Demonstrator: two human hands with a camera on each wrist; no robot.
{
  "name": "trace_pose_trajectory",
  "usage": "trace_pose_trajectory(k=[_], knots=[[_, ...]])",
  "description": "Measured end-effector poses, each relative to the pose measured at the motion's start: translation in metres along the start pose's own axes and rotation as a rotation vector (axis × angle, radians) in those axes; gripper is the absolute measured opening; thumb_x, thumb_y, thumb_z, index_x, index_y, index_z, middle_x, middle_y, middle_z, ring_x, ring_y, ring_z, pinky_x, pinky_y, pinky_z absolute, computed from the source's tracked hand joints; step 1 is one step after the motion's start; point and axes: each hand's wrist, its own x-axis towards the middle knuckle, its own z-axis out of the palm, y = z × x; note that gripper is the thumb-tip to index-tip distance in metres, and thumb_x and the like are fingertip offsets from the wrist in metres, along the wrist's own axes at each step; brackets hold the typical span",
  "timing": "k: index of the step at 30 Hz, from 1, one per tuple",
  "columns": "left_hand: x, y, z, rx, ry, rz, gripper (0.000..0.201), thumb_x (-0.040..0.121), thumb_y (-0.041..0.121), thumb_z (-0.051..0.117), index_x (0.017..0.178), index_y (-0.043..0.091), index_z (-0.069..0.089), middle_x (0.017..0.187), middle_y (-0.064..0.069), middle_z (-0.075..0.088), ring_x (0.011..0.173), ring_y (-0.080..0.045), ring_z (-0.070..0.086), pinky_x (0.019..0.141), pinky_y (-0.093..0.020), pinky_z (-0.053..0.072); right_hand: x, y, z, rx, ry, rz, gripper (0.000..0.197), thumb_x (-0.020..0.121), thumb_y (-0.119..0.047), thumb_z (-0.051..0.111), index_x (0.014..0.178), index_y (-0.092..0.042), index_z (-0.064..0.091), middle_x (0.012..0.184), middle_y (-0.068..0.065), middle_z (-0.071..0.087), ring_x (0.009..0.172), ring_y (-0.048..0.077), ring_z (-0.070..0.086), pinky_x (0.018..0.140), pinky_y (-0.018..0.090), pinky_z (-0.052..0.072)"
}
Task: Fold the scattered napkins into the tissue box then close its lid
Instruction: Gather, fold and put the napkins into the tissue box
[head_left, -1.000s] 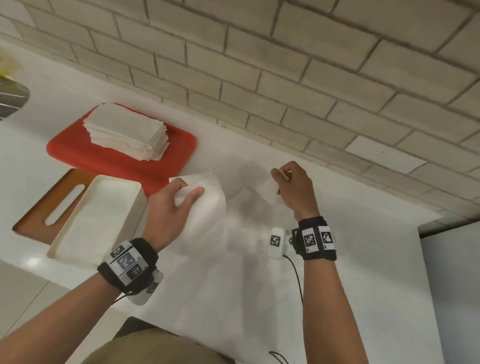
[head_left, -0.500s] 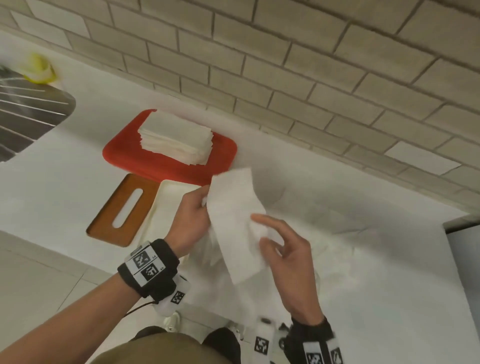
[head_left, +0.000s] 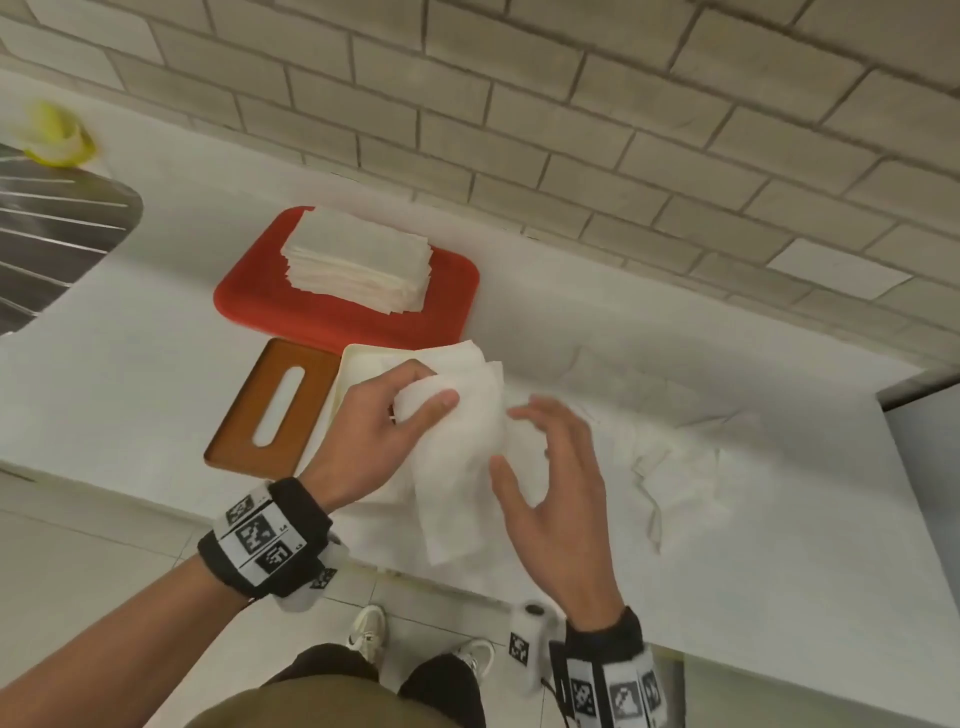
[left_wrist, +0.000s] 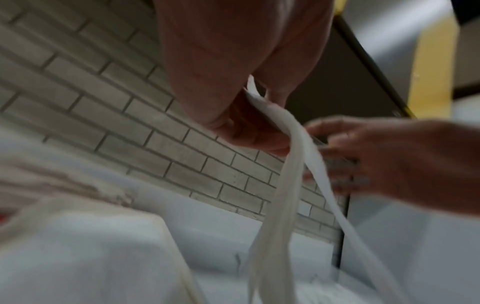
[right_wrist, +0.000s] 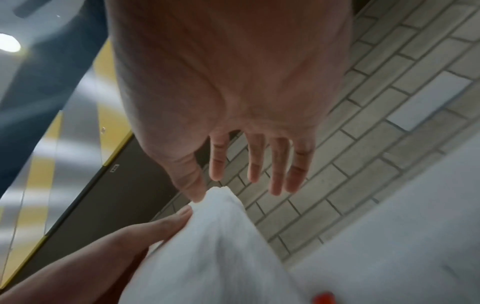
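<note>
My left hand (head_left: 387, 431) pinches the top of a white napkin (head_left: 460, 467) between thumb and fingers and holds it hanging above the counter, partly over the cream tissue box (head_left: 347, 364). In the left wrist view the napkin (left_wrist: 280, 201) droops doubled from that hand (left_wrist: 241, 115). My right hand (head_left: 550, 467) hovers just right of the napkin with fingers spread and straight, its thumb (right_wrist: 192, 185) brushing the napkin's upper edge (right_wrist: 221, 205). The wooden lid (head_left: 270, 410) with its slot lies flat left of the box. Several unfolded napkins (head_left: 675, 457) lie spread on the counter at right.
A red tray (head_left: 452, 291) behind the box carries a stack of folded napkins (head_left: 358, 260). A metal sink drainer (head_left: 52, 228) and a yellow object (head_left: 57, 135) sit far left. The brick wall (head_left: 519, 130) runs along the counter's back; the counter's front edge (head_left: 156, 499) is near my wrists.
The left hand carried the napkin left toward the tissue box. My right hand let go of the napkin and opened beside it. The head view swung left.
</note>
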Motion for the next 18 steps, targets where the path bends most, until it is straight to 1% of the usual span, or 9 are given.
trace_pose_trajectory(k=[1, 3, 5, 7, 10, 12, 14, 16, 18], knots=[[-0.002, 0.002, -0.004, 0.038, -0.044, 0.059, 0.014, 0.103, 0.035, 0.069, 0.105, 0.022, 0.072, 0.103, 0.008, 0.076, 0.097, -0.016, 0.073, 0.074, -0.028, 0.055, 0.009, -0.005, -0.001, -0.02, -0.012, -0.043, 0.048, 0.101, -0.031, 0.075, 0.144, -0.042, 0.055, 0.16, -0.016, 0.039, 0.15, 0.006, 0.041, 0.115, 0.023, 0.041], [-0.008, 0.005, -0.01, 0.109, -0.107, 0.166, 0.011, 0.105, 0.029, 0.068, 0.108, 0.019, 0.072, 0.1, 0.009, 0.075, 0.093, -0.016, 0.073, 0.074, -0.025, 0.055, 0.029, -0.015, -0.003, -0.029, -0.115, -0.093, 0.048, 0.101, -0.042, 0.075, 0.145, -0.046, 0.056, 0.165, -0.015, 0.03, 0.154, 0.011, 0.035, 0.12, 0.027, 0.037], [-0.013, 0.006, -0.016, 0.161, -0.111, 0.228, 0.011, 0.106, 0.029, 0.066, 0.108, 0.019, 0.071, 0.097, 0.012, 0.074, 0.088, -0.013, 0.072, 0.07, -0.022, 0.052, 0.046, -0.019, -0.002, -0.055, -0.192, -0.132, 0.03, 0.099, -0.043, 0.077, 0.128, -0.041, 0.068, 0.159, -0.014, 0.037, 0.148, 0.011, 0.042, 0.119, 0.036, 0.042], [-0.016, 0.005, -0.026, 0.203, -0.079, 0.256, 0.014, 0.106, 0.034, 0.065, 0.108, 0.021, 0.07, 0.096, 0.014, 0.072, 0.085, -0.012, 0.071, 0.065, -0.024, 0.052, 0.056, -0.02, -0.001, -0.005, -0.213, -0.155, 0.017, 0.097, -0.036, 0.082, 0.109, -0.029, 0.072, 0.147, -0.011, 0.051, 0.137, 0.009, 0.053, 0.112, 0.037, 0.047], [-0.021, 0.004, -0.038, 0.218, -0.042, 0.278, 0.014, 0.101, 0.035, 0.071, 0.106, 0.022, 0.071, 0.091, 0.015, 0.07, 0.079, -0.014, 0.068, 0.062, -0.022, 0.05, 0.064, -0.03, 0.003, 0.143, -0.23, -0.157, 0.014, 0.096, -0.029, 0.083, 0.104, -0.022, 0.073, 0.141, -0.01, 0.059, 0.132, 0.011, 0.061, 0.107, 0.036, 0.051], [-0.024, 0.006, -0.042, 0.188, -0.016, 0.272, 0.007, 0.101, 0.031, 0.072, 0.106, 0.026, 0.07, 0.089, 0.018, 0.069, 0.075, -0.011, 0.068, 0.061, -0.018, 0.047, 0.07, -0.04, 0.011, 0.234, -0.231, -0.122, 0.015, 0.098, -0.025, 0.08, 0.108, -0.021, 0.071, 0.141, -0.01, 0.061, 0.129, 0.014, 0.064, 0.102, 0.041, 0.057], [-0.023, 0.005, -0.043, 0.135, 0.02, 0.228, 0.01, 0.103, 0.027, 0.069, 0.113, 0.027, 0.07, 0.097, 0.026, 0.072, 0.084, -0.003, 0.072, 0.067, -0.013, 0.051, 0.075, -0.047, 0.027, 0.366, -0.201, -0.055, 0.027, 0.101, -0.023, 0.078, 0.122, -0.023, 0.061, 0.139, -0.006, 0.064, 0.121, 0.018, 0.07, 0.098, 0.049, 0.061], [-0.019, 0.001, -0.046, 0.079, 0.081, 0.164, 0.02, 0.105, 0.027, 0.066, 0.123, 0.02, 0.072, 0.111, 0.023, 0.074, 0.1, -0.003, 0.074, 0.079, -0.018, 0.057, 0.07, -0.051, 0.046, 0.55, -0.174, 0.054, 0.049, 0.103, -0.025, 0.076, 0.138, -0.03, 0.042, 0.137, 0.004, 0.067, 0.115, 0.024, 0.074, 0.096, 0.053, 0.063], [-0.012, -0.002, -0.049, 0.029, 0.152, 0.097, 0.029, 0.107, 0.029, 0.063, 0.131, 0.015, 0.068, 0.121, 0.017, 0.074, 0.111, -0.005, 0.072, 0.09, -0.023, 0.059, 0.055, -0.048, 0.069, 0.64, -0.14, 0.158, 0.059, 0.104, -0.022, 0.073, 0.141, -0.037, 0.03, 0.128, 0.01, 0.073, 0.111, 0.026, 0.077, 0.094, 0.053, 0.064]])
